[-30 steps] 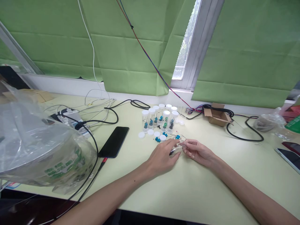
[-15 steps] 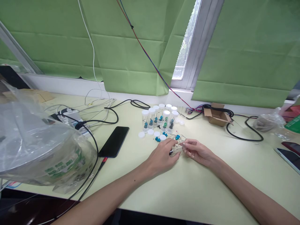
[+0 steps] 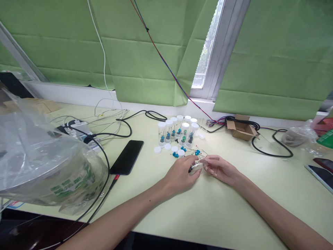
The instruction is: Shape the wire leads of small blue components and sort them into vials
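Note:
My left hand [image 3: 180, 173] is closed around a clear plastic vial [image 3: 197, 167] that lies nearly sideways, with something dark at its left end. At the vial's right end, my right hand [image 3: 219, 169] pinches something thin, perhaps a needle-like piece; the fingers partly hide it. Just beyond my hands are blue plastic pieces [image 3: 197, 152] among thin metal pins. Another blue piece [image 3: 175, 154] lies beside a loose white cap [image 3: 181, 153]. Behind them stand several capped clear vials [image 3: 168, 133] with blue, green or dark pieces and thin pins inside.
Left of the vials lies a black phone [image 3: 127, 157] on a cable. A large plastic-bagged container [image 3: 52, 170] fills the table's left side. An open cardboard box [image 3: 241, 130] and black cables [image 3: 272, 155] are at the back right; another phone [image 3: 319, 177] lies at the right edge.
Hardly anything differs. The vial has turned slightly in my left hand, and both hands stay together in the same place.

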`<action>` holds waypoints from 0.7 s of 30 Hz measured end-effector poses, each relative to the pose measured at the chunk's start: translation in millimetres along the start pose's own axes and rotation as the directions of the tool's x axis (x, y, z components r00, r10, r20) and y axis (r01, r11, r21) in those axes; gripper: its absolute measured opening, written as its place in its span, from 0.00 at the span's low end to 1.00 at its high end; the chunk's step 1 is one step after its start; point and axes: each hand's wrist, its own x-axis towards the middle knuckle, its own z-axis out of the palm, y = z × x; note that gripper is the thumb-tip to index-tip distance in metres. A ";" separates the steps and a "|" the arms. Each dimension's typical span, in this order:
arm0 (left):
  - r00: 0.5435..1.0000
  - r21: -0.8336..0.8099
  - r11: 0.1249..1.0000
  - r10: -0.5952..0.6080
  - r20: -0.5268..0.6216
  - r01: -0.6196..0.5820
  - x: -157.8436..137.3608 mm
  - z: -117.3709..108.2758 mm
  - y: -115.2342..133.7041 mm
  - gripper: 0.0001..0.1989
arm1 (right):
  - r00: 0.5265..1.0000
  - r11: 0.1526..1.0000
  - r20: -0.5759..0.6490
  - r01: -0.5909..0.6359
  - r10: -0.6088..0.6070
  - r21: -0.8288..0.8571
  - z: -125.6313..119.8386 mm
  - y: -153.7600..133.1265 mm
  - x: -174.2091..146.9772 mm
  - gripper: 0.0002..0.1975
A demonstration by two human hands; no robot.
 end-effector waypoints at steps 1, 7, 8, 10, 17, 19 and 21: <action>1.000 0.000 1.000 0.007 -0.002 -0.007 -0.3 0.1 -0.2 0.15 | 1.000 1.000 0.001 -0.002 0.002 -0.001 0.2 -0.1 0.0 0.12; 0.999 0.007 1.000 0.030 -0.014 -0.030 -1.1 -0.7 0.3 0.14 | 1.000 1.000 -0.001 -0.010 0.010 -0.003 0.2 -0.2 0.8 0.09; 0.999 0.009 0.999 0.030 -0.012 -0.030 -1.1 -1.0 0.5 0.13 | 1.000 1.000 -0.001 -0.011 0.011 -0.005 0.1 -0.2 0.9 0.09; 0.999 0.012 0.999 0.031 -0.007 -0.031 -1.1 -1.6 0.8 0.13 | 1.000 1.000 -0.002 -0.012 0.012 -0.006 -0.2 -0.2 1.0 0.09; 0.999 0.022 0.999 0.040 -0.010 -0.040 -1.1 -1.2 -0.2 0.13 | 1.000 1.000 -0.002 -0.019 0.019 -0.017 -2.2 0.7 1.3 0.09; 0.999 0.022 0.999 0.039 -0.007 -0.039 -1.3 -1.1 -0.5 0.13 | 1.000 1.000 -0.011 -0.021 0.020 -0.023 -2.5 1.0 1.6 0.09; 0.999 0.021 0.999 0.037 -0.005 -0.037 -1.7 -1.1 -0.7 0.13 | 0.999 0.999 -0.024 -0.025 0.024 -0.031 -2.7 1.2 1.9 0.10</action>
